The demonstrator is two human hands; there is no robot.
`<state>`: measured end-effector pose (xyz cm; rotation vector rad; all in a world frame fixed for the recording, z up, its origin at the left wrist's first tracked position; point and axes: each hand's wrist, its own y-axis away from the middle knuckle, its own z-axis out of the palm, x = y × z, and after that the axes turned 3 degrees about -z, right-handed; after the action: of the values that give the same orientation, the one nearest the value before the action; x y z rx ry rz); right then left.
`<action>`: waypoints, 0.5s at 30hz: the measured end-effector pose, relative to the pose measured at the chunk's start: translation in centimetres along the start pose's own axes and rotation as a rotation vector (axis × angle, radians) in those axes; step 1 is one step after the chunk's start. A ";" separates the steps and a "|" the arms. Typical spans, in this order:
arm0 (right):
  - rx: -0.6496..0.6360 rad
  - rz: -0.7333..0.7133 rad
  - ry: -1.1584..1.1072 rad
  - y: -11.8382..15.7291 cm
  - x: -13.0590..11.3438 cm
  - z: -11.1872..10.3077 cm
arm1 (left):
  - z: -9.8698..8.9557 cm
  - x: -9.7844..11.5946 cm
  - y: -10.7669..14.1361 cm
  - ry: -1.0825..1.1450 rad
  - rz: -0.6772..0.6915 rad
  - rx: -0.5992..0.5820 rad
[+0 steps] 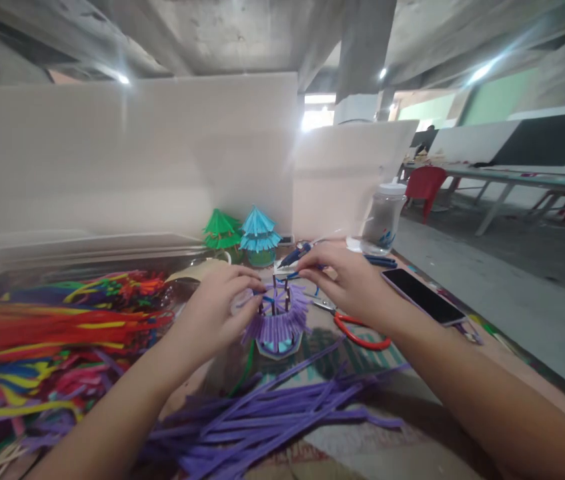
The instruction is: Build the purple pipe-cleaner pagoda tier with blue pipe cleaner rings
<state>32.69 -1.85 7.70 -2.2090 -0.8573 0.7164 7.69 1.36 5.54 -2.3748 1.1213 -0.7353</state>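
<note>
A small tiered pavilion model (pixel 278 327) stands upright at the middle of the table, with a fringed purple pipe-cleaner roof and dark posts rising from its top. My left hand (pixel 217 303) is at its upper left, thumb and fingers closed near the posts. A blue bit shows by those fingertips; what they grip is unclear. Above the model's right side, my right hand (pixel 345 277) pinches a short blue strip (pixel 292 275). Behind the strip lies a dark blue glue gun (pixel 296 254). Red-handled scissors (pixel 362 341) lie open below my right hand.
Purple pipe cleaners (pixel 262 427) spread across the front; multicoloured bundles (pixel 62 327) fill the left. Green (pixel 221 230) and light blue (pixel 259 230) finished models stand behind. A phone (pixel 425 295) and a clear jar (pixel 383 220) are at right. A white panel (pixel 127 160) borders the back.
</note>
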 end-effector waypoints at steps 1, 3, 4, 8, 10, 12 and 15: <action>-0.035 -0.038 0.008 0.1 -0.3 0.9 | 0.0 0.1 0.0 0.014 -0.007 -0.011; -0.078 -0.092 0.027 0.4 -0.6 2.2 | 0.0 0.2 0.0 0.031 -0.021 -0.026; -0.086 -0.108 0.037 0.5 -0.7 2.6 | 0.0 0.2 -0.1 0.031 -0.028 -0.032; -0.093 -0.103 0.058 0.6 -0.4 2.9 | 0.0 0.0 -0.2 0.008 -0.049 -0.025; -0.105 -0.075 0.033 0.5 -0.2 2.7 | 0.2 -0.2 -0.2 -0.005 -0.040 -0.024; -0.128 -0.042 -0.006 0.4 0.0 2.5 | 0.4 -0.3 -0.3 -0.023 -0.026 -0.030; -0.173 -0.009 -0.031 0.4 0.0 2.5 | 0.7 -0.4 -0.3 -0.036 -0.022 -0.029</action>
<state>31.16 -1.10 5.81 -2.3493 -0.9765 0.6965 8.04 1.98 5.08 -2.4183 1.0994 -0.6858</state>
